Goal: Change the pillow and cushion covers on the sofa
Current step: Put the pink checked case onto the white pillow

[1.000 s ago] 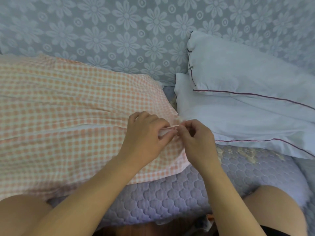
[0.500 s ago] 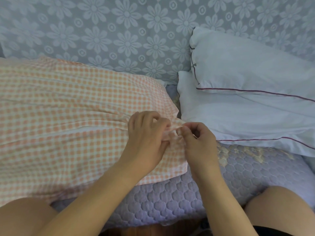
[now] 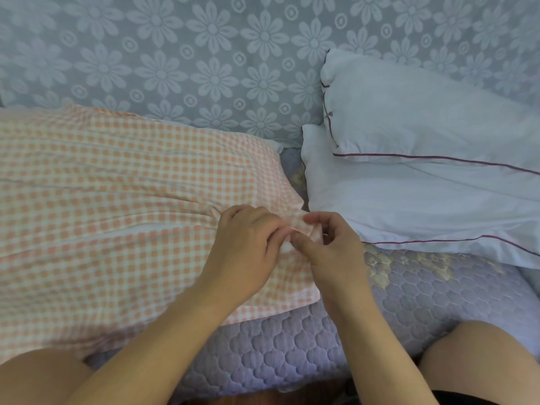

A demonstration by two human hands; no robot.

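Observation:
A pillow in an orange-and-white checked cover (image 3: 117,200) lies across the left of the sofa seat. A slit in the cover runs along its middle and shows white inside. At the right end of that slit my left hand (image 3: 248,252) grips the checked cloth with curled fingers. My right hand (image 3: 330,252) pinches the same cloth edge between thumb and fingertips, right against the left hand. What sits between the fingertips is too small to make out. Two white pillows with dark red piping lie at the right, one (image 3: 423,118) stacked on the other (image 3: 409,209).
A lilac quilted sofa seat pad (image 3: 409,302) runs under the pillows. The sofa back (image 3: 204,68) wears a grey-blue cover with white flowers. My bare knees show at the bottom left (image 3: 35,375) and bottom right (image 3: 479,361).
Both hands stay at the right end of the slit. The right hand's fingers have shifted on the cloth edge, and the view has drifted slightly.

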